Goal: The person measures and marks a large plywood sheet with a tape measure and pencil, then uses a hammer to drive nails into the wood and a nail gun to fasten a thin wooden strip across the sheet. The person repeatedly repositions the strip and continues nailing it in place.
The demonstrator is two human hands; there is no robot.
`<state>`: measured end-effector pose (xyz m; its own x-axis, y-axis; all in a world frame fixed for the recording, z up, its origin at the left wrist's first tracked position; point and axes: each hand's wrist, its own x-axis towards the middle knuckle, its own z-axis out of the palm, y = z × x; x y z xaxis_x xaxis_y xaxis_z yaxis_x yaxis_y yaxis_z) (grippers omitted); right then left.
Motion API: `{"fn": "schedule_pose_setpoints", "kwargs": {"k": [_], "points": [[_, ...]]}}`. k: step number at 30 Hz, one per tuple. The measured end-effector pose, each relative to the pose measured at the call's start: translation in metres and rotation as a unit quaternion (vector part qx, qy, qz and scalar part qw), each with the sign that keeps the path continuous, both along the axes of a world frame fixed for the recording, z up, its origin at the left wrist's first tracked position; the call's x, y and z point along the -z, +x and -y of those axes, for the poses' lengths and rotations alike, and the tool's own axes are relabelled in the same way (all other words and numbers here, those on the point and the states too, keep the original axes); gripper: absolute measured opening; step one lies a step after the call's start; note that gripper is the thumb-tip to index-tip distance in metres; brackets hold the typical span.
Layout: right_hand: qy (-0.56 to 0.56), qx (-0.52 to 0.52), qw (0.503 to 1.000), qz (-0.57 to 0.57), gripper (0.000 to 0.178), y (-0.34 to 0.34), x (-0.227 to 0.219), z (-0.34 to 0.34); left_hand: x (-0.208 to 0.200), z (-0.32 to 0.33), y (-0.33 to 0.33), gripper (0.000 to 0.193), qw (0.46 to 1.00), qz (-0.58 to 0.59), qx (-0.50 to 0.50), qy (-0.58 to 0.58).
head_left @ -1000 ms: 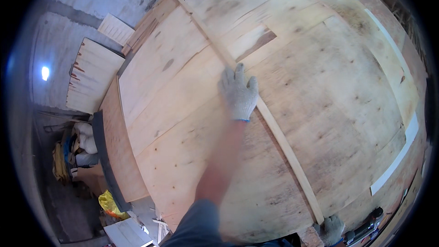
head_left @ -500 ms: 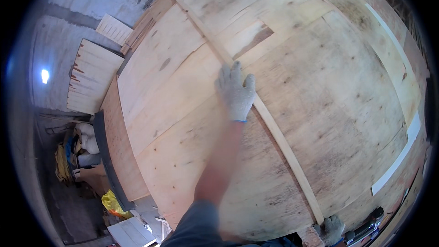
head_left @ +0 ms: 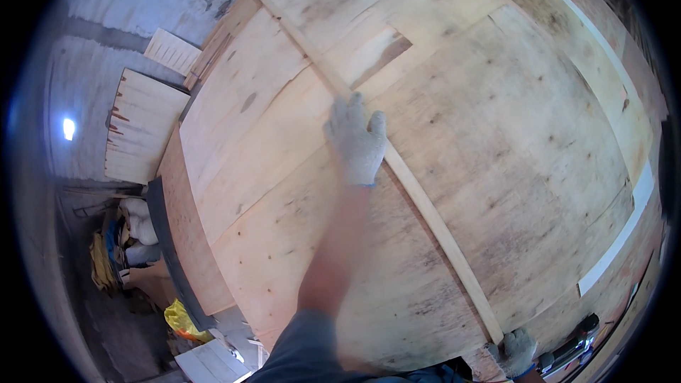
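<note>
There are two gloved hands (head_left: 355,143), one long wooden strip (head_left: 418,198) and one big veneer stack (head_left: 496,120).

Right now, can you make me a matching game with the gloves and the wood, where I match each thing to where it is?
Things:
1. left hand
2. right hand
3. long wooden strip
4. yellow bag

Places:
A. down on the floor at the lower left
B. at the strip's near end, at the bottom edge
C. lying slantwise across the big veneer sheets
D. flat on the strip's middle

Pairs: 1-D, 2-B, 3-C, 4-A
</note>
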<state>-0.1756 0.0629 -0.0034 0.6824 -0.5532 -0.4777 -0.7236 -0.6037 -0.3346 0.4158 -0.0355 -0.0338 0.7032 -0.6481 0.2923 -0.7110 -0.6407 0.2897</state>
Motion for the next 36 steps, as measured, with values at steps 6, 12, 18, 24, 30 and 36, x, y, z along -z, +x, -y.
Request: {"fn": "schedule_pose_setpoints", "kwargs": {"k": [6,12,18,24,30,36], "points": [[0.031,-0.045,0.997,-0.046,0.034,-0.012,-0.004,0.001,0.032,0.025,0.003,0.047,0.966,0.243,0.081,0.021],[0.008,-0.017,0.999,0.04,0.039,0.008,-0.006,0.029,0.071,-0.007,0.095,0.05,0.965,0.213,0.14,0.064],[-0.014,-0.007,0.998,0.062,0.045,0.006,0.005,0.018,0.04,0.023,0.069,0.058,0.996,0.059,0.072,0.012],[-0.016,0.007,0.998,0.056,0.047,0.0,0.006,0.012,0.052,0.027,0.07,0.055,0.995,0.06,0.07,0.029],[0.004,0.067,0.977,0.202,0.036,0.009,-0.014,0.03,0.083,-0.016,0.165,0.051,0.897,0.322,0.151,0.261],[0.152,0.452,0.854,0.208,0.027,0.012,-0.079,0.062,0.07,-0.01,0.059,0.053,0.973,0.201,0.082,0.077]]}}
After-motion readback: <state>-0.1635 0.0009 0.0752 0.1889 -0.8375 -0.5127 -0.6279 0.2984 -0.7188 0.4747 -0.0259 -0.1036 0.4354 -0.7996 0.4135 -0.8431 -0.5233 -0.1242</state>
